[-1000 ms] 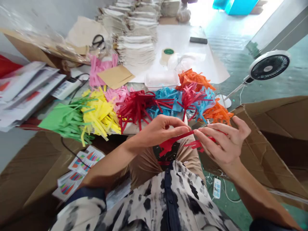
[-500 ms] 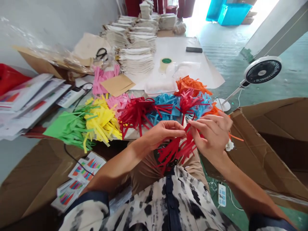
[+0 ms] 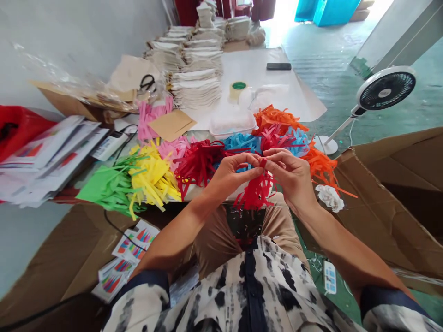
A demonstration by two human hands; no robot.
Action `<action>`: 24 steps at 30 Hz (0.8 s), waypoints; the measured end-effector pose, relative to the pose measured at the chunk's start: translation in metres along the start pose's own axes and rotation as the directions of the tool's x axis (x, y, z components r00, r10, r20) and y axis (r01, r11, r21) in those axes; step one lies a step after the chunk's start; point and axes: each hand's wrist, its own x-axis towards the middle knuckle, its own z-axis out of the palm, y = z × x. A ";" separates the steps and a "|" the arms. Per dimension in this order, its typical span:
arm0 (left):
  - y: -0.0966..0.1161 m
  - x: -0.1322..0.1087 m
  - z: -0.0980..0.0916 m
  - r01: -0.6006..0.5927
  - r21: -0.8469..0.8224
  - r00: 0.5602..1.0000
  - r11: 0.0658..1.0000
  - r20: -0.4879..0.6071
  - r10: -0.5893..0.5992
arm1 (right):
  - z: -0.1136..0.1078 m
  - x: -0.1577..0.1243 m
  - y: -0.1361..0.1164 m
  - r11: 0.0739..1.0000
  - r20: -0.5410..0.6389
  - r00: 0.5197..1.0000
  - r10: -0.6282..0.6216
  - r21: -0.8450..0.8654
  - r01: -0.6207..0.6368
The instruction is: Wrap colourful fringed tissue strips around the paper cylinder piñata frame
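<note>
My left hand [image 3: 235,174] and my right hand [image 3: 287,174] meet at the fingertips over my lap. Both pinch the rolled top of a red paper fringe [image 3: 255,192], whose strips hang down below them. Just beyond my hands lie heaps of cut paper fringe: red [image 3: 199,165], blue [image 3: 242,143] and orange [image 3: 277,117]. Further left are pink [image 3: 175,150], yellow [image 3: 152,177] and green [image 3: 110,186] heaps. The red heap is nearest my left hand, and a mixed red and blue heap [image 3: 280,138] is nearest my right.
A plastic food box [image 3: 231,123], tape roll [image 3: 238,90], phone [image 3: 278,66] and scissors [image 3: 147,83] lie beyond the heaps, with stacks of folded paper goods [image 3: 197,60] behind. Printed sheets [image 3: 58,157] lie left. A cardboard box flap [image 3: 380,203] and floor fan [image 3: 386,87] stand right.
The loose red strips are now gathered and rolled at the top. My hands have come together, and the view has shifted, bringing a white crumpled wad into full sight on the cardboard at right.
</note>
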 end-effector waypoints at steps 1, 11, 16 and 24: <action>0.001 0.000 0.000 0.033 -0.045 0.999 0.998 0.013 -0.032 | 0.001 0.001 -0.001 1.000 0.001 1.000 0.003 0.012 -0.003; 0.001 -0.009 -0.002 0.045 -0.161 0.996 0.986 -0.070 -0.057 | 0.002 0.009 -0.015 0.982 0.109 0.994 0.009 -0.187 0.011; -0.024 -0.010 -0.009 0.072 -0.364 0.980 0.929 -0.146 -0.134 | 0.010 0.026 -0.016 0.955 0.175 0.980 -0.091 -0.264 0.136; -0.066 -0.007 -0.029 0.117 -0.634 0.946 0.764 -0.162 -0.279 | 0.071 0.167 0.033 0.520 0.372 0.925 0.083 -0.808 0.278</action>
